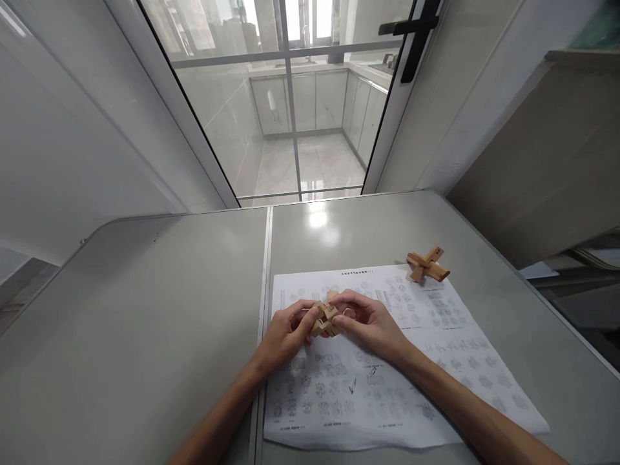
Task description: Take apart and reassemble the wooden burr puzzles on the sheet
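Both of my hands are closed around a small wooden interlocking puzzle [327, 316], made of notched light-brown pieces. My left hand [289, 330] pinches its left side between thumb and fingers. From the right, my right hand [371, 321] grips it with thumb and forefinger; the other fingers curl partly out of sight behind it. Dark marks show on one piece's face. Beneath the hands lies a large white sheet [397, 413] printed with rows of small puzzle diagrams and text.
A second wooden puzzle [428, 265], cross-shaped, rests at the sheet's upper right corner. The grey table [145, 336] has a metal seam [266, 258] running left of the sheet. Beyond the far edge stands a glass door [290, 97] with a black handle [409, 27].
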Motion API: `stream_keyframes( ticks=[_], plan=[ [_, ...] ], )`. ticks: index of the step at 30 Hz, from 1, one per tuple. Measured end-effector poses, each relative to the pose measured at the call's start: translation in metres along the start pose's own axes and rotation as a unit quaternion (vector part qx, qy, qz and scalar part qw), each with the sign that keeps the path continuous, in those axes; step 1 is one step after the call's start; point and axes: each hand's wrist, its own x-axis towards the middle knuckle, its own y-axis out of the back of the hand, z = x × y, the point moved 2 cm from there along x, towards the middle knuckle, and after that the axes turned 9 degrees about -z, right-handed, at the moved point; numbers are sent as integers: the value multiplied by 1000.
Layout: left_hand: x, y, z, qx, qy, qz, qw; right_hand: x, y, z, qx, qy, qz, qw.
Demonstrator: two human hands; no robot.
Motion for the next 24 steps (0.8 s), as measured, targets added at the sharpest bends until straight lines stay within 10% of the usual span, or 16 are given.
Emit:
stream_keyframes(
  ticks=[24],
  plan=[
    [-4,-6,0,28,-25,-43,998,-1,-2,-5,-26,-16,12,999]
  ],
)
